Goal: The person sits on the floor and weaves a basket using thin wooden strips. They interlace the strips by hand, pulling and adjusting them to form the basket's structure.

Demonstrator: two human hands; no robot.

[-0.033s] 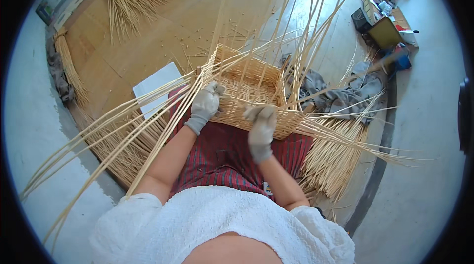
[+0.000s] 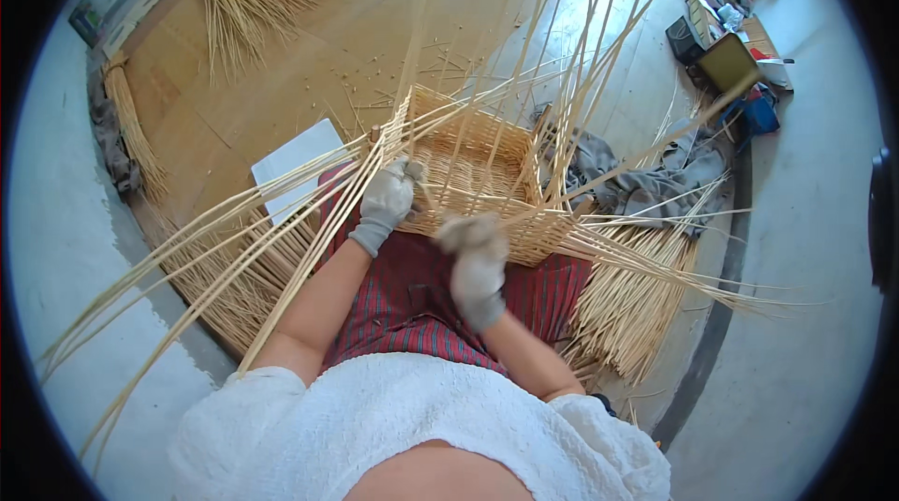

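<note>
A half-woven rectangular wicker basket (image 2: 510, 145) rests across my lap, with long rods standing up from its far and right sides and others fanning out left and right. My left hand (image 2: 389, 192), in a pale work glove, is closed on the near left corner of the weave, its fingertips partly hidden. Just in front of the near wall is my gloved right hand (image 2: 476, 253), smeared by motion. Its fingers look curled, but whether they hold a rod does not show. One blurred rod (image 2: 655, 145) slants from the near rim up to the right.
Bundles of cut rods lie at right (image 2: 632, 309), at far left (image 2: 248, 0) and along the left wall. A white board (image 2: 300, 164) lies left of the basket. Grey cloth (image 2: 646, 169) is heaped at right, below a box of tools (image 2: 726, 61). Offcuts dot the floor.
My right hand has moved left and slightly toward me along the near wall. The slanting rod has swung up at its far end. My left hand stays on the corner.
</note>
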